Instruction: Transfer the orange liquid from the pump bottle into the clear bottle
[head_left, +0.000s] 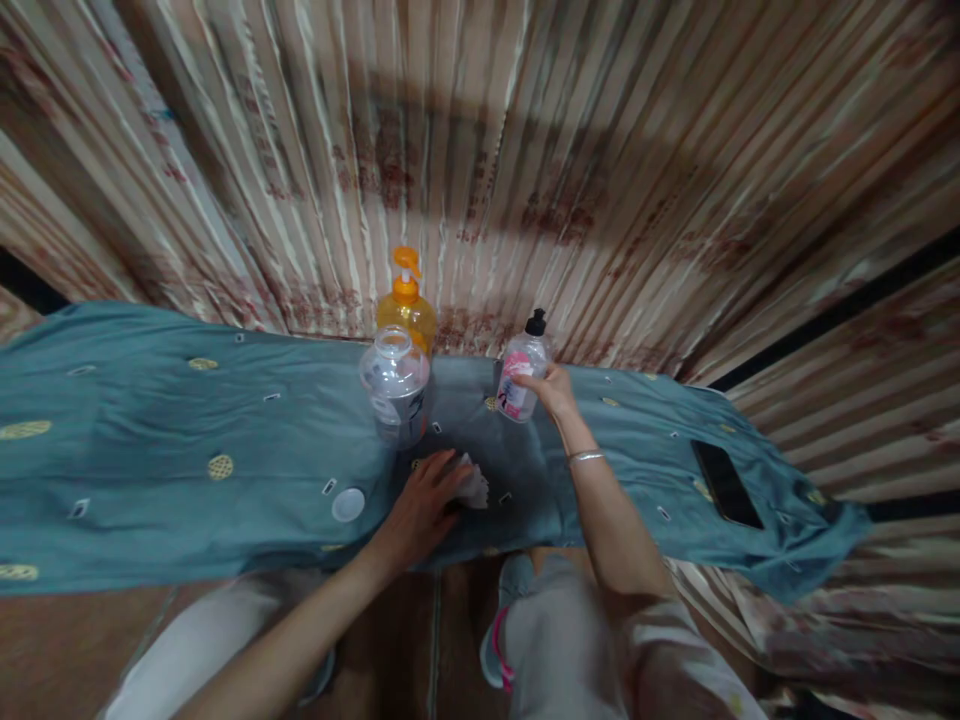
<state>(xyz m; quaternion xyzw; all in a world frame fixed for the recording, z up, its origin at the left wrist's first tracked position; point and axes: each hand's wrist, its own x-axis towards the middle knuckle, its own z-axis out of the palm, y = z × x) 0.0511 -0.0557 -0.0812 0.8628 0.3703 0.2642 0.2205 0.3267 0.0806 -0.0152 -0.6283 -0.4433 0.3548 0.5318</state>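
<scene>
My right hand is wrapped round a clear bottle with a black cap and a pink and white label, upright at the back of the cloth. My left hand is closed over a crumpled white tissue at the cloth's middle; its fingertips are partly hidden. Just behind the left hand stands a clear wide bottle without a cap. A round white lid lies to the left of that hand. An orange pump bottle stands behind the clear wide one.
A teal patterned cloth covers the long narrow surface. On its right part lies a black phone. A pleated curtain hangs directly behind the bottles. My legs are below the front edge.
</scene>
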